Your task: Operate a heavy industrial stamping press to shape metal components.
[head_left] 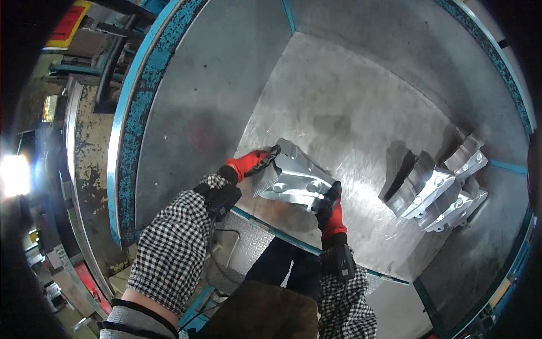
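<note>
A shaped silver sheet-metal part [296, 179] with raised round bosses is held up between both hands, over the near side of a metal bin floor. My left hand [257, 161], in a red and black glove, grips its upper left end. At its lower right end, my right hand [331, 212] in a matching glove is closed on the edge. The fingertips of both hands are partly hidden by the part. Lying in the bin to the right are several similar silver sheet-metal parts [429, 192], leaning against one another.
Grey metal walls with a worn blue rim [148, 107] enclose the bin floor [350, 124]. A blue front edge [276, 231] runs between my body and the bin. Machinery and a bright lamp [14, 175] stand at the far left. Cables hang by my left forearm.
</note>
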{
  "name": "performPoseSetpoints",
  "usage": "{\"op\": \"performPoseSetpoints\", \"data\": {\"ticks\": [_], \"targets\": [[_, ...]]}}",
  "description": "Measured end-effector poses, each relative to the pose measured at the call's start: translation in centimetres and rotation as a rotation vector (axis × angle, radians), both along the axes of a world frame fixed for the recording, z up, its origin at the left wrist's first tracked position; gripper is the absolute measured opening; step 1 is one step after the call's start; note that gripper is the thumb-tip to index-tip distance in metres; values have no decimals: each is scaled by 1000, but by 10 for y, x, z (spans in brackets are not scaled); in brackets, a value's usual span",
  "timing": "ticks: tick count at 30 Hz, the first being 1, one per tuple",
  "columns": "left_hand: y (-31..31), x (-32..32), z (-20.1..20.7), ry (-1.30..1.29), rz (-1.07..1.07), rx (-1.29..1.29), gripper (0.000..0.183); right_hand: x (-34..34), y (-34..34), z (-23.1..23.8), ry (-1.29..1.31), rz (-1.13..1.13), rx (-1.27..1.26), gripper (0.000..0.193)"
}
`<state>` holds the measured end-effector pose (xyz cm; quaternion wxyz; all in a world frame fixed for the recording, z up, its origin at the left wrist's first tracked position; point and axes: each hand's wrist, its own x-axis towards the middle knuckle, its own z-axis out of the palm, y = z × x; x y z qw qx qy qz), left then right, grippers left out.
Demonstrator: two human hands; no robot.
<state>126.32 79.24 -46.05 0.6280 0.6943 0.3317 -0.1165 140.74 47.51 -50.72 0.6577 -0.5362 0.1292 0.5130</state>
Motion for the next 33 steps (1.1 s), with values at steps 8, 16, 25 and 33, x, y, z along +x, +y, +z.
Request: {"op": "performPoseSetpoints", "data": {"ticks": [8,16,25,33], "targets": [[-147,-30,18,-36,257,65,63,-4,-116,68,-451,323,-233,71],[-289,-117,167,-67,14,332,52,-34,-197,314,-348,787,-329,55],[-305,-206,400,-272,146,61,43,-169,-354,553,-773,1148,-112,69],[-200,-306,556,-538,364,-52,36,-136,-59,657,-519,835,39,51]]}}
